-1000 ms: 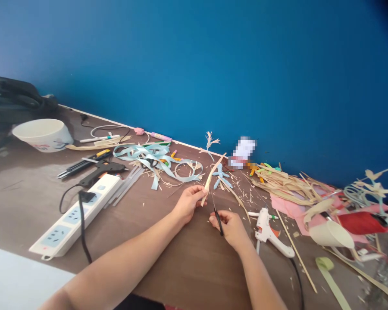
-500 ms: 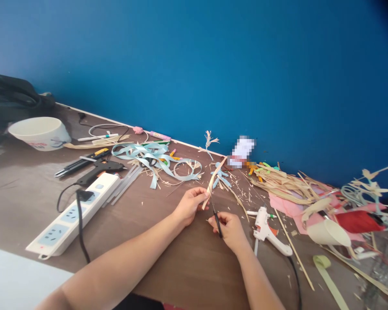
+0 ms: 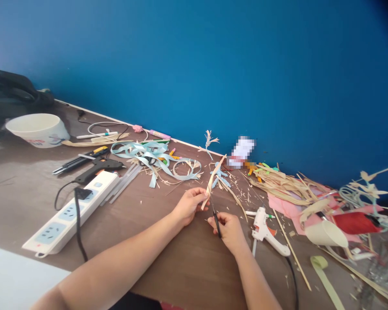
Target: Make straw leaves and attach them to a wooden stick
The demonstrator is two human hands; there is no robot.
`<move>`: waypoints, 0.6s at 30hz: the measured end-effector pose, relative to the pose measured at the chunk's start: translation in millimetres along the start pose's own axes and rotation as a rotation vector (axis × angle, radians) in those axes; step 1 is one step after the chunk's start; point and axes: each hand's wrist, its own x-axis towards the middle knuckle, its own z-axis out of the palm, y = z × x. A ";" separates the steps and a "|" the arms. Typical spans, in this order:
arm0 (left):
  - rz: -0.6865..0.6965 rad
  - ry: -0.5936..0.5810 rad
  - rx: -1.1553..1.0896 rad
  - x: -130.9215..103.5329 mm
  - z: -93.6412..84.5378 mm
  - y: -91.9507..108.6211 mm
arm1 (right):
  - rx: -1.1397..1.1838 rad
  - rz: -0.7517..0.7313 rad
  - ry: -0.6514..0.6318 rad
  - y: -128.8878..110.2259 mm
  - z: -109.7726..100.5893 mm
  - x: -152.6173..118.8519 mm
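My left hand (image 3: 191, 206) pinches a pale straw-coloured strip (image 3: 215, 174) that stands up and leans to the right. My right hand (image 3: 226, 230) is closed round the dark handles of a pair of scissors (image 3: 217, 223). Their blades point up and away, touching or very near the strip beside my left fingertips. Behind the strip lies a light blue knotted piece (image 3: 220, 177) among small cut scraps. A white glue gun (image 3: 262, 226) lies just right of my right hand.
On the left are a power strip (image 3: 69, 215), a black glue gun (image 3: 95, 168), a cutter (image 3: 79, 161) and a white bowl (image 3: 39, 129). Blue ribbon (image 3: 139, 150) lies mid-table. Dried strips (image 3: 287, 185), a cup (image 3: 326, 234) and green ribbon (image 3: 325, 275) are at right.
Both hands keep nearly the same pose with the strip and scissors. The view has shifted slightly, so objects at both sides appear a little further left.
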 end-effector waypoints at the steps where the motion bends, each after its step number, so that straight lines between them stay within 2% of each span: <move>1: -0.004 0.000 -0.003 0.0 0.0 0.3 | -0.004 0.004 0.001 -1.2 -0.2 -0.3; 18: -0.019 -0.068 0.062 1.8 -4.3 3.8 | -0.090 0.042 -0.039 -6.4 -8.1 -4.8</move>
